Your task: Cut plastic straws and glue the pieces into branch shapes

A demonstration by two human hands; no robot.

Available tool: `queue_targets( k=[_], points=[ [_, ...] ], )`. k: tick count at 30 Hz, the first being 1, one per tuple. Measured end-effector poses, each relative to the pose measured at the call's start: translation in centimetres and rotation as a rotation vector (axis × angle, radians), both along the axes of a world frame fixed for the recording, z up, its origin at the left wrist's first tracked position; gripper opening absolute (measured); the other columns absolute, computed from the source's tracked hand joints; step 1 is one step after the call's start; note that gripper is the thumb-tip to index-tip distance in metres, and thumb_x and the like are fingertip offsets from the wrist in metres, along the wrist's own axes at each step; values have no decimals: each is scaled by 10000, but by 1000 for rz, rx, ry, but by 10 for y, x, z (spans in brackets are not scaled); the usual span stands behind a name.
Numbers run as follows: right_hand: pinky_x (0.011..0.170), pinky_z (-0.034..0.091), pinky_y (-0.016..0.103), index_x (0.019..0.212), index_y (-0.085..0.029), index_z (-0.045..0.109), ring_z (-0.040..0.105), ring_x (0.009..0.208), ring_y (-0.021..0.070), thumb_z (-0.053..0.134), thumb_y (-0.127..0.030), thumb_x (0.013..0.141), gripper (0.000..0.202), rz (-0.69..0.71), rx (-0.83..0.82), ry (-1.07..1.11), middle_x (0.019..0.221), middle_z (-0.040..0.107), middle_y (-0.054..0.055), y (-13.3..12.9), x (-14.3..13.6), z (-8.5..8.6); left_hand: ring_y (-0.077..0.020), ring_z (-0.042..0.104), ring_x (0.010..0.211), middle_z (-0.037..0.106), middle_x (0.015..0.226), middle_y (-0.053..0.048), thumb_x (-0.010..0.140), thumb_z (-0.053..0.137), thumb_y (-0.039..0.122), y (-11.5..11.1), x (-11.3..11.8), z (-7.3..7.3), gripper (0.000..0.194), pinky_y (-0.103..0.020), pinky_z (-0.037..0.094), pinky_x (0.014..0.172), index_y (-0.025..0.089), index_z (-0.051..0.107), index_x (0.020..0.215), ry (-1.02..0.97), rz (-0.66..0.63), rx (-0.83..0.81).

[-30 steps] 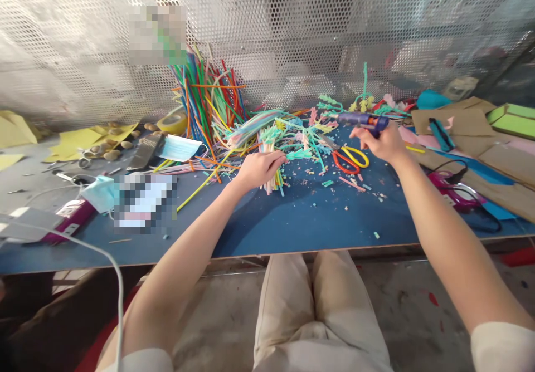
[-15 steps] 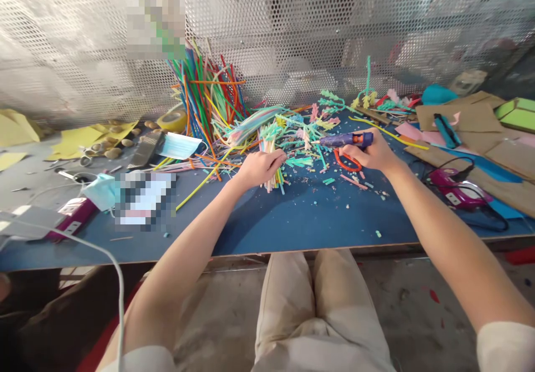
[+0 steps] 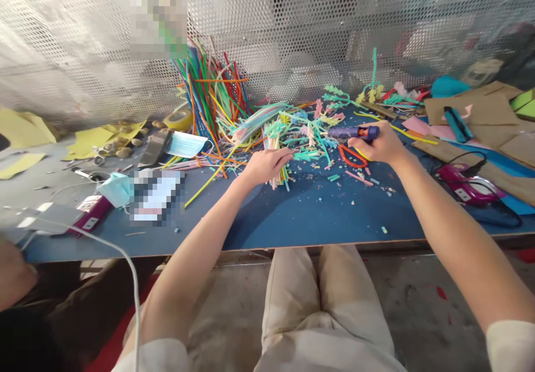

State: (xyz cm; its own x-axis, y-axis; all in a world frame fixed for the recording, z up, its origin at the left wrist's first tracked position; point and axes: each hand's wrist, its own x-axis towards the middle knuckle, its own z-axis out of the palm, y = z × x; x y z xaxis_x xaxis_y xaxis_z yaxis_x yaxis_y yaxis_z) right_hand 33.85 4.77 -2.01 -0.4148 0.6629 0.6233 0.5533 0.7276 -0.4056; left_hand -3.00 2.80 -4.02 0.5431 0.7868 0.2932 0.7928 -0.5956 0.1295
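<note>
Head view: the right hand (image 3: 383,142) grips a purple glue gun (image 3: 348,132); the left hand (image 3: 265,167) meets pastel stems (image 3: 273,129) — its grip unclear.

Left forearm (image 3: 204,224) and right forearm (image 3: 443,221) bare, reaching forward, slanting inward. Left hand (image 3: 267,167) back uppermost, fingers bent — grip unclear. Right hand (image 3: 385,142) slightly higher in view — fingers curled in grip, wrist roughly straight.

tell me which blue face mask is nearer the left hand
The flat, pleated pale blue mask; the crumpled light blue mask lies farther from the left hand, by a magenta plastic power strip.
</note>
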Motion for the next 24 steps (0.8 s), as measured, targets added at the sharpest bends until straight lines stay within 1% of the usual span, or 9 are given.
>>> queue_targets(
  k=[2, 5, 9, 13, 17, 20, 24],
  points=[
    [560, 254, 327, 597, -217, 426, 334, 527, 111, 753, -617, 901, 600, -14, 3, 3, 535, 373, -43, 1, 0, -1, -229, 794, 974, 829, 1137, -49, 1139, 369, 480, 1, 0, -1, 443, -280, 523, 747, 285, 756, 1229, 16, 4, -4],
    [573, 275, 326, 612, -220, 433, 366, 538, 116, 744, -618, 910, 586, -25, -3, -26, 546, 412, -36, 3, -1, -1, -225, 791, 950, 833, 1081, -41, 1133, 392, 468, 3, 0, -2, 421, -277, 504, 725, 283, 768, 1169, 10, 15, -3],
    [602, 313, 322, 644, -214, 483, 418, 565, 125, 715, -586, 943, 531, -26, -29, -88, 579, 485, -17, 4, -2, -1, -226, 786, 910, 835, 1032, -44, 1127, 411, 460, 3, 0, -2, 403, -277, 493, 714, 281, 772, 1158, 29, 52, -15],
    [588, 318, 321, 616, -219, 475, 417, 550, 130, 682, -608, 944, 549, -35, -50, -99, 553, 476, -15, 5, -5, -1, -224, 783, 912, 833, 1048, -44, 1131, 388, 447, 2, 0, -2, 408, -271, 484, 695, 282, 761, 1147, 63, 72, -31],
    [557, 307, 315, 590, -227, 471, 389, 532, 132, 657, -638, 934, 567, -74, -57, -85, 523, 456, -23, 8, -2, -7, -224, 782, 959, 822, 1119, -49, 1131, 390, 449, -3, 2, 0, 388, -274, 489, 694, 275, 722, 1229, 39, 55, -31],
    [538, 293, 319, 572, -231, 457, 392, 524, 140, 663, -632, 927, 574, -107, -64, -66, 509, 433, -19, 12, 4, -12, -229, 775, 990, 804, 1173, -77, 1129, 398, 462, -8, 6, 4, 394, -280, 497, 690, 239, 673, 1302, 4, 51, -27],
    [545, 308, 331, 574, -236, 485, 444, 537, 163, 699, -647, 893, 563, -171, -58, -30, 515, 459, -2, 14, 9, -13, -223, 768, 945, 801, 1113, -76, 1125, 421, 516, -10, 8, 8, 420, -281, 497, 681, 216, 632, 1329, -53, 57, -34]
  ],
)
